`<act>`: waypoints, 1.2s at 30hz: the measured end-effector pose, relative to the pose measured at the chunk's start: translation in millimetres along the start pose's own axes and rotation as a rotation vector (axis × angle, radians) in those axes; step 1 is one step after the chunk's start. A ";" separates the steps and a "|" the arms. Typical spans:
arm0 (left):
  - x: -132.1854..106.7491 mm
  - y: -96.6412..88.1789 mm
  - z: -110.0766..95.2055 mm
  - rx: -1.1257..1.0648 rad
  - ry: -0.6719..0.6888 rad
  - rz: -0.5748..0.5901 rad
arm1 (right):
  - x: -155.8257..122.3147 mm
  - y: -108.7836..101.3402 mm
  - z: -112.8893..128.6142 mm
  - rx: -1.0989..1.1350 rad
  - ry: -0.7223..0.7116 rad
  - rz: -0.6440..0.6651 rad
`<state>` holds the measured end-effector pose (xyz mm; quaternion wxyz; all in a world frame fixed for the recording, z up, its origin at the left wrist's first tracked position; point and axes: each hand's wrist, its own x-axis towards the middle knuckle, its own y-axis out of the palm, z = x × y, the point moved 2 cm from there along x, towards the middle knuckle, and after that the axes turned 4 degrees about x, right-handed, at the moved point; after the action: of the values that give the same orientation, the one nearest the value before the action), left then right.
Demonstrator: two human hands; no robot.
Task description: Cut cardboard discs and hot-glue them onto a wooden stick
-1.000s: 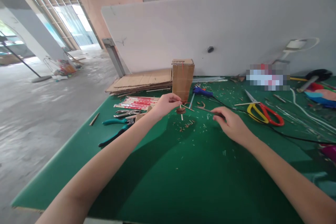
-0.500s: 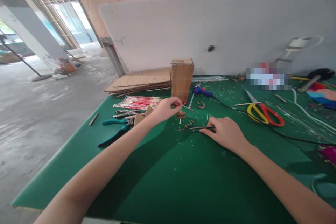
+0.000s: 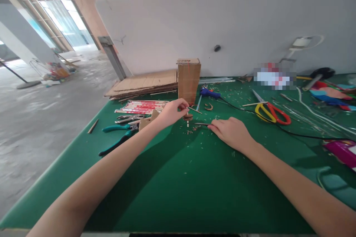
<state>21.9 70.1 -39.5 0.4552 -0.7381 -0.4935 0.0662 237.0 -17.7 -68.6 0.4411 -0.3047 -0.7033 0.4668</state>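
Between the pinched fingertips of my left hand (image 3: 172,112) is a thin pale wooden stick, standing roughly upright. Small round brown cardboard discs (image 3: 188,117) sit on the stick just below those fingers, with its lower end poking out beneath. My right hand (image 3: 231,132) is closed around a slim, dark, pointed tool (image 3: 202,124); whether it is a knife or a file I cannot tell. Its tip points left, a little right of the stick's lower end and apart from it. Brown shavings (image 3: 190,132) lie on the green table (image 3: 178,192) below.
A cardboard box (image 3: 189,81) stands behind my left hand, beside flat cardboard sheets (image 3: 147,82). Wrapped chopsticks (image 3: 141,106) and green-handled pliers (image 3: 118,129) lie left. A blue glue gun (image 3: 210,93) and red-and-yellow scissors (image 3: 271,113) lie right, with a black cord (image 3: 300,135).
The tool's tip in my right hand has come closer to the stick's lower end. My left hand keeps its pinch on the stick. The whole view has shifted slightly.
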 end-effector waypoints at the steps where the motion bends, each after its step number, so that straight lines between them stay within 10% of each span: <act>1: 0.0 0.4 0.6 -0.005 -0.005 -0.004 | 1.0 1.1 1.0 -0.008 0.003 -0.008; 24: 2.9 6.9 2.7 -0.019 -0.031 -0.035 | 2.4 3.1 8.3 -0.039 0.077 -0.066; 36: 1.4 7.9 4.1 -0.022 -0.029 -0.048 | 7.2 3.4 8.3 -0.029 0.119 0.231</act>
<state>25.7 73.0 -47.2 0.4414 -0.7299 -0.5184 0.0604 226.5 -13.5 -70.7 0.4210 -0.4173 -0.6429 0.4851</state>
